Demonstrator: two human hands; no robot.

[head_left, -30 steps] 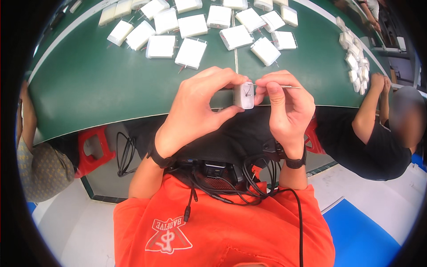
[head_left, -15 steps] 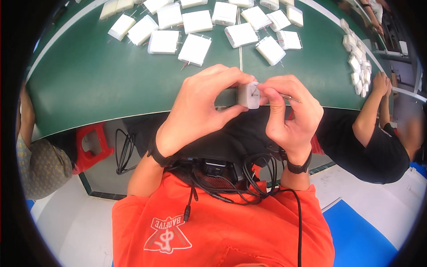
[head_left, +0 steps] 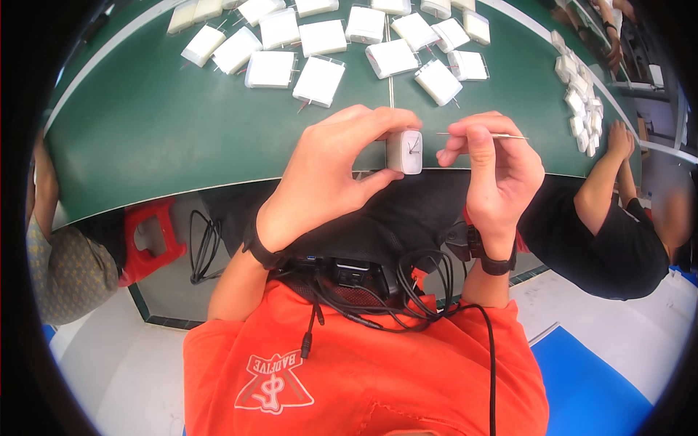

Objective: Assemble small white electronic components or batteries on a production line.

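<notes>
Between the thumb and fingers of my left hand (head_left: 323, 167) is a white box-shaped part (head_left: 411, 154), held just off the table's near edge. Its narrow end faces right, and thin dark lines like wires or pins cross that face. To its right, apart from it, my right hand (head_left: 502, 167) pinches a thin metal rod (head_left: 509, 136) that lies nearly level. The rod's left tip points toward the white part; the rod's exact kind is unclear.
Several similar white box-shaped parts (head_left: 320, 80) with thin wires lie across the far side of the green table (head_left: 167, 138). More are heaped (head_left: 582, 102) at the right. People sit on both sides. A red stool (head_left: 154, 240) stands left; black cables (head_left: 436, 305) hang at my lap.
My right hand has drawn back to the right from the white part's end, and the rod in it now shows at full length, nearly level. The left hand has barely moved.
</notes>
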